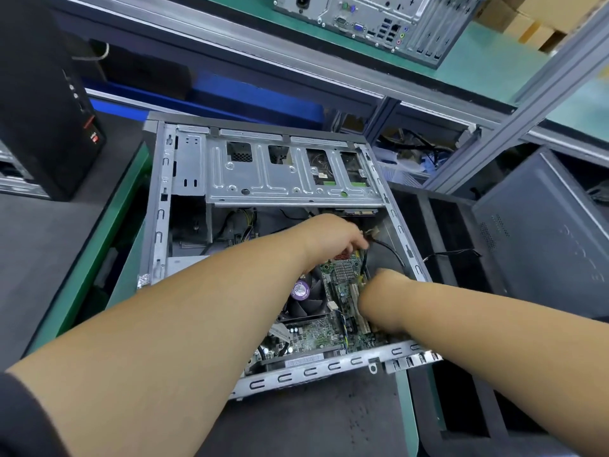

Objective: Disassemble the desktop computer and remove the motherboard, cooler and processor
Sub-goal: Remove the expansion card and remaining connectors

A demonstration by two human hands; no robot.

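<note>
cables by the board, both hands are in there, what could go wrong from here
The left hand pinches a black cable over the green board; a hard tug could probably strain its plug. The right hand works low beside the case's metal edge, which might scrape it. The fan still sits on the board, crowding the fingers.

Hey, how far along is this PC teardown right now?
Early. Done: the case lies open, its side panel off to the right. In hand: the left hand holds a black cable; the right hand reaches down at the motherboard edge. Left: cooler and motherboard are still inside; the processor isn't visible.
</note>
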